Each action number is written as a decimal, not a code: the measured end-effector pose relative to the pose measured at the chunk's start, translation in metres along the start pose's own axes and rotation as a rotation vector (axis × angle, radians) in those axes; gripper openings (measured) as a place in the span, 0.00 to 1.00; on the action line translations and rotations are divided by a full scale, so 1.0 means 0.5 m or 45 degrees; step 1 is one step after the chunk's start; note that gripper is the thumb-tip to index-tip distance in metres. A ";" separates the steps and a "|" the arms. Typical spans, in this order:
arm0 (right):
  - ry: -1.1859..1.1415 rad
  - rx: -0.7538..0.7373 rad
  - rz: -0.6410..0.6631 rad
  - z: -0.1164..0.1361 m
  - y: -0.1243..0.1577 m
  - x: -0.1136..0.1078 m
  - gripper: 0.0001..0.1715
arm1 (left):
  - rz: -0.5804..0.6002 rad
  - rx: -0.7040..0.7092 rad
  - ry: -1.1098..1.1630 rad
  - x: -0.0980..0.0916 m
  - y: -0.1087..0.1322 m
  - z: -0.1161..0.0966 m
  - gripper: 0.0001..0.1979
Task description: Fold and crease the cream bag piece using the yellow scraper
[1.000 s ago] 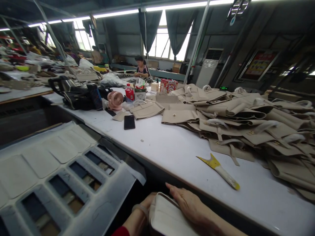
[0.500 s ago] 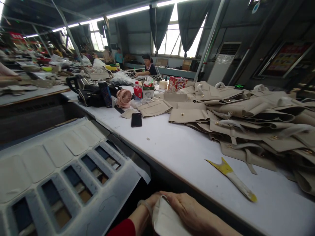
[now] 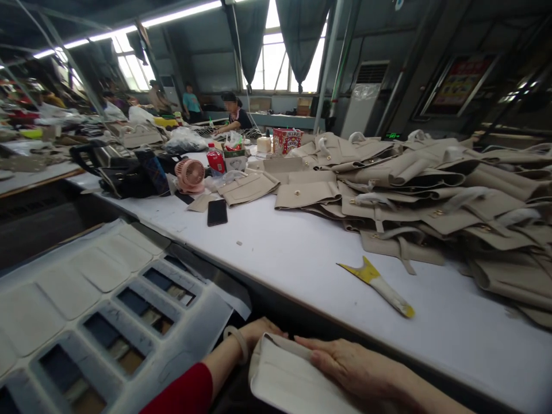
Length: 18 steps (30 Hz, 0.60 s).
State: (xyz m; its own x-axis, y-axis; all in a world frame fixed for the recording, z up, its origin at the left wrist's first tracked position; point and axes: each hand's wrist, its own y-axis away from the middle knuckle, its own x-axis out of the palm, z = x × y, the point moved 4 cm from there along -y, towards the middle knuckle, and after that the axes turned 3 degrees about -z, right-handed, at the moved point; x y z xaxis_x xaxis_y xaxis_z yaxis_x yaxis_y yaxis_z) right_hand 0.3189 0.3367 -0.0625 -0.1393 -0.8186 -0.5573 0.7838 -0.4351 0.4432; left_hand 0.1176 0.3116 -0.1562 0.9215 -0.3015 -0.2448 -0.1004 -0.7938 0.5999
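Note:
Low in the view, both my hands are on a pale cream fabric piece (image 3: pixel 284 379) held below the near edge of the white table (image 3: pixel 302 259). My left hand (image 3: pixel 259 330), with a bangle at the wrist and a red sleeve, curls around the piece's left edge. My right hand (image 3: pixel 349 368) lies on top of it with the fingers stretched fairly flat, pressing it down. A yellow-tipped scraper tool (image 3: pixel 379 284) lies on the table just beyond my right hand.
A big heap of beige bag parts (image 3: pixel 431 201) covers the table's right side. A black phone (image 3: pixel 217 212), a pink fan (image 3: pixel 191 174), a red bottle and black bags sit farther back. A grey template sheet with cut-out slots (image 3: pixel 107 310) lies at left. Other people work in the distance.
The view has swung slightly. My left hand has come more into sight around the piece's left edge; my right hand has flattened on top of it.

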 end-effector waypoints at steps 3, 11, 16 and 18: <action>0.003 0.046 0.018 -0.035 0.055 -0.024 0.27 | 0.034 0.015 -0.161 -0.047 0.006 -0.039 0.25; 0.042 0.181 0.092 -0.077 0.125 -0.054 0.28 | 0.272 0.206 -0.367 -0.074 0.094 -0.139 0.14; 0.027 0.168 0.028 -0.059 0.104 -0.040 0.24 | 0.245 0.207 -0.490 -0.068 0.082 -0.130 0.13; -0.063 0.156 -0.051 -0.051 0.089 -0.034 0.21 | 0.239 0.233 -0.549 -0.066 0.076 -0.135 0.13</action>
State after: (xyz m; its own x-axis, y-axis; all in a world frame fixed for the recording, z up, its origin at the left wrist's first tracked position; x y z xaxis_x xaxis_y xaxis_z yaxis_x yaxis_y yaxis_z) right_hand 0.3719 0.3408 -0.0512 -0.2009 -0.8157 -0.5425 0.6978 -0.5078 0.5051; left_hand 0.1087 0.3273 -0.0740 0.6462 -0.6081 -0.4611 -0.3492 -0.7729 0.5298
